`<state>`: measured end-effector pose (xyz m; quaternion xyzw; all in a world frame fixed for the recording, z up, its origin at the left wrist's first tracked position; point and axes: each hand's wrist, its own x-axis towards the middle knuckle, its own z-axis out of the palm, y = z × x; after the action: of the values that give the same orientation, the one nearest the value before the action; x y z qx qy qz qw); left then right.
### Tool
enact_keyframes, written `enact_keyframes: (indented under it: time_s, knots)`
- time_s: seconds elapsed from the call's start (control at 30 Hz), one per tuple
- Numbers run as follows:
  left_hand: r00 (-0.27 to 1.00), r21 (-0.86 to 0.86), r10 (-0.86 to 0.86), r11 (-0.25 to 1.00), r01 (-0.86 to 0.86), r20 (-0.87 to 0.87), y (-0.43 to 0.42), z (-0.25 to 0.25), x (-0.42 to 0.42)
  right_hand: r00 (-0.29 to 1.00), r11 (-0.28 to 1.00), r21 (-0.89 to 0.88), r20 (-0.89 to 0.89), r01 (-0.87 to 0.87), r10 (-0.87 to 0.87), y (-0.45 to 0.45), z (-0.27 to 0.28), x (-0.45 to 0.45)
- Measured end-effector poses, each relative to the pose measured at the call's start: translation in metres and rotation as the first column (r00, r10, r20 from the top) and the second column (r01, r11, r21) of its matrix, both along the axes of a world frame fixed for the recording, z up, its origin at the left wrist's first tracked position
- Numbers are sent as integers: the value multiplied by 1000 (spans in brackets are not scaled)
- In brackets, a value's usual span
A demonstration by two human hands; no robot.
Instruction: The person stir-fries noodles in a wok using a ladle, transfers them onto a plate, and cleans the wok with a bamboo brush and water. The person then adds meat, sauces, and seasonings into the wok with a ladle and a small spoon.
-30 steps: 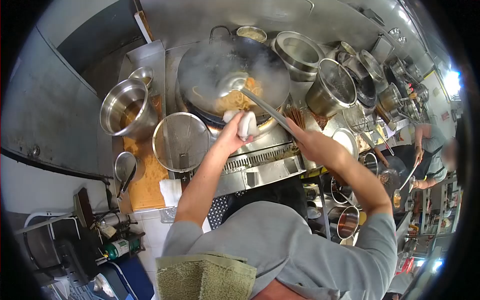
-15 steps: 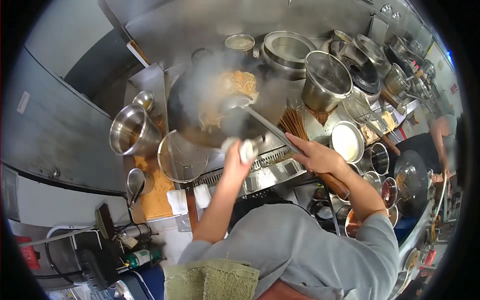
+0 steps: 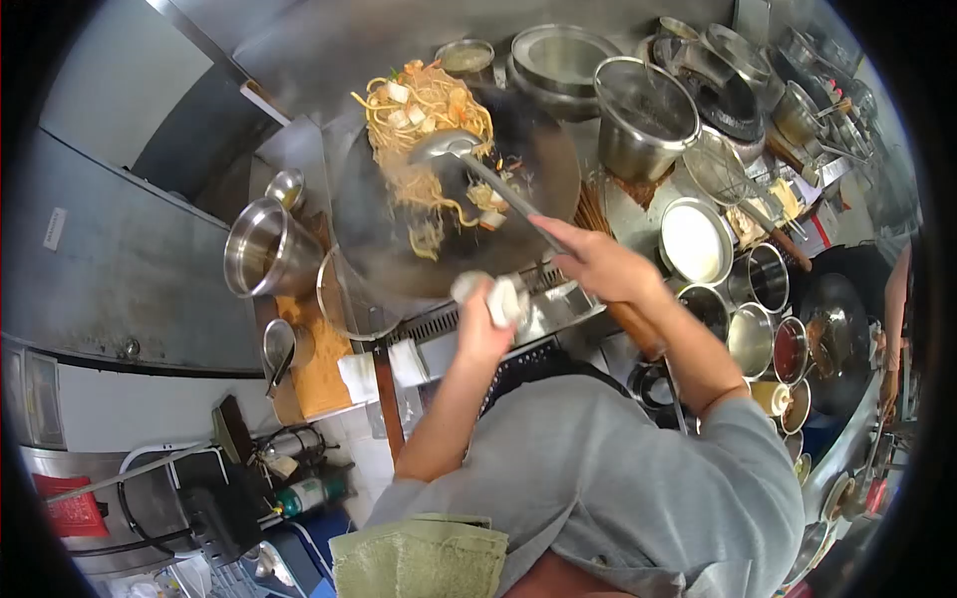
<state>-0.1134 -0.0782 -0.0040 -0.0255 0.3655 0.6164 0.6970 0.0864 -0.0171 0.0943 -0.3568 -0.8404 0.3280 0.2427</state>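
A dark wok (image 3: 543,149) fills the upper centre, noodles (image 3: 427,115) bunched at its upper left. A ladle (image 3: 447,147) slants to mid-frame, the right hand (image 3: 608,267) wrapping its handle; lower, the left hand's (image 3: 483,327) fingers clutch white cloth (image 3: 506,302).

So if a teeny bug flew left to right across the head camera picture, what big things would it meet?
Tall steel pot → big wok with noodles → steel pot with a strainer on top → smaller dark wok → another person's arm.
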Motion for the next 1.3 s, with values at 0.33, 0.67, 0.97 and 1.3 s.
enact_keyframes:
  time_s: [0.33,0.67,0.97,1.3]
  knots:
    - [994,182,-109,977,108,-2,62,-49,-44,983,991,-136,182,-15,40,22,9,-19]
    - [988,107,-127,985,136,-85,81,3,-66,967,894,-448,213,-29,138,21,48,-2]
    - [996,11,14,1000,-15,84,26,-1,-23,987,919,-388,158,72,-11,-16,71,9]
    - [986,71,-145,986,151,-88,95,-9,-82,966,853,-505,260,132,4,-16,47,7]
